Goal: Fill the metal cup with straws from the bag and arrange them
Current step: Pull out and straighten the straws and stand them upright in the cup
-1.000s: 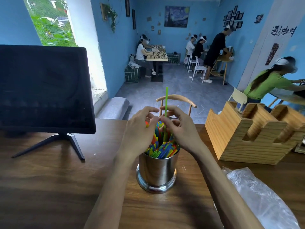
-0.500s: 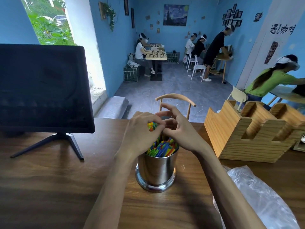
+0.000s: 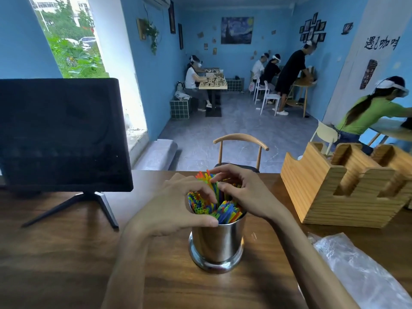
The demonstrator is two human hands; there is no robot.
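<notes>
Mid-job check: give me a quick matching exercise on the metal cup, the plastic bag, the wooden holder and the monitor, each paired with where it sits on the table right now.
Things:
1. metal cup
2. plastic bag
3. wooden holder
4. monitor

Places:
A. far left of the table, on a stand
B. near right corner, lying flat
C. centre, between both hands
D. far right, behind the bag

Pairs: 1-C, 2-B, 3-D, 4-A

Premises: a café. Blue walls hung with framed pictures point(image 3: 312, 27), small dining tables point(image 3: 213, 85) with seated people, counter bench point(image 3: 55, 253) bearing point-of-sale screen point(image 3: 62, 134).
</notes>
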